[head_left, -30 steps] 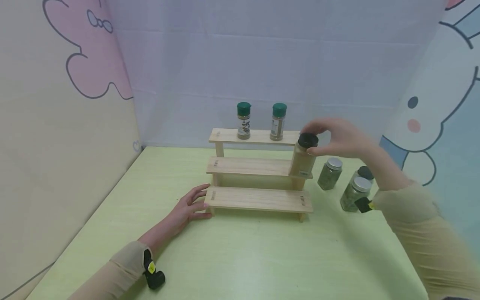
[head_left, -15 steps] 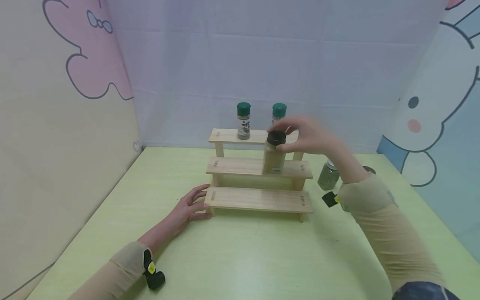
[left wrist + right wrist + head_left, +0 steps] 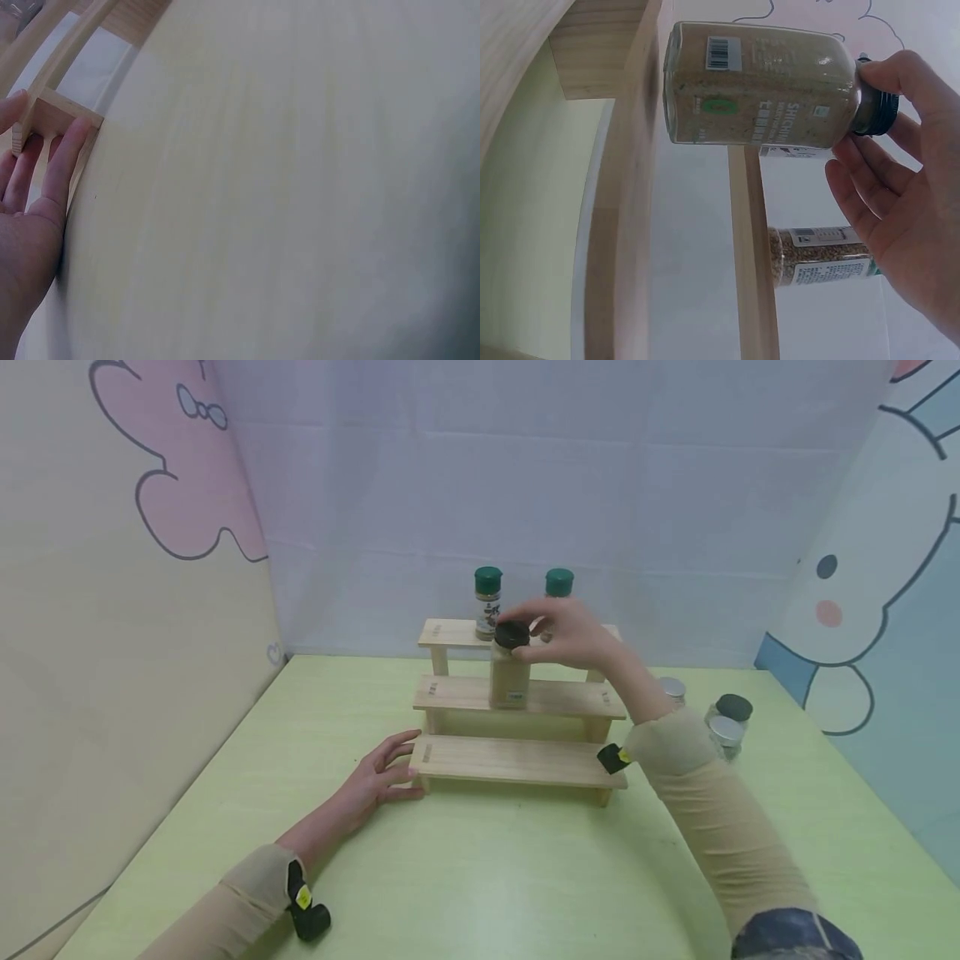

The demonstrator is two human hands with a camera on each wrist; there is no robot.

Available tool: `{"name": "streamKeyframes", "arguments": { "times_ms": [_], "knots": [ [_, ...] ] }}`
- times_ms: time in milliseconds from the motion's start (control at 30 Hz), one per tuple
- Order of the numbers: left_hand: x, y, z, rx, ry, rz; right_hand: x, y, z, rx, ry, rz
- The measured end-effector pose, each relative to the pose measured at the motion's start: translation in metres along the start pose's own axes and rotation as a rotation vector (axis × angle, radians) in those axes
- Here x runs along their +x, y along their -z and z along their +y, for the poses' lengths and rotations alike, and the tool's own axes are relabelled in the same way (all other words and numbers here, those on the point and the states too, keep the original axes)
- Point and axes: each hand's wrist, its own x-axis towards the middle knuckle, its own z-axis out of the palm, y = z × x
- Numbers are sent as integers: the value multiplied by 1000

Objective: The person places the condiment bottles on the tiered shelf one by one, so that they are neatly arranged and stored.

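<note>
Centrally in the head view, the right hand (image 3: 567,631) pinches the black cap (image 3: 512,634) of a square glass jar (image 3: 510,683) between thumb and fingers. The jar is upright at mid-frame, at the second step of a three-tier wooden rack (image 3: 517,758). Left of centre, the left hand (image 3: 375,779) has its fingers spread, their tips touching the end of the lowest step. On the top step stand two green-topped bottles (image 3: 487,581), the right one partly covered by the right hand. Toward the right of the frame, two silver-lidded jars (image 3: 726,732) and a dark-lidded jar (image 3: 732,706) show on the pale table (image 3: 465,860), partly behind the right sleeve (image 3: 712,802).

In the left wrist view, the left hand is at the left edge, fingers extended against the rack; table fills most of the frame.

In the right wrist view, the jar lies across the upper centre, cap pinched at right, barcode label (image 3: 724,54) showing. Whether its base touches the board just beside it is hard to tell.
</note>
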Motion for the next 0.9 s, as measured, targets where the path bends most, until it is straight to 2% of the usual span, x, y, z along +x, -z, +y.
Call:
{"name": "streamKeyframes", "arguments": {
  "times_ms": [200, 533, 733, 900],
  "knots": [
    [0, 0, 1, -21, 23, 10, 11, -16, 4, 53, 40, 21],
    [0, 0, 0, -17, 21, 8, 21, -33, 4, 157, 68, 56],
    [1, -2, 2, -20, 16, 7, 16, -40, 7, 235, -2, 96],
    [3, -3, 1, -20, 21, 11, 11, -54, 6, 332, -91, 200]
  ]
}}
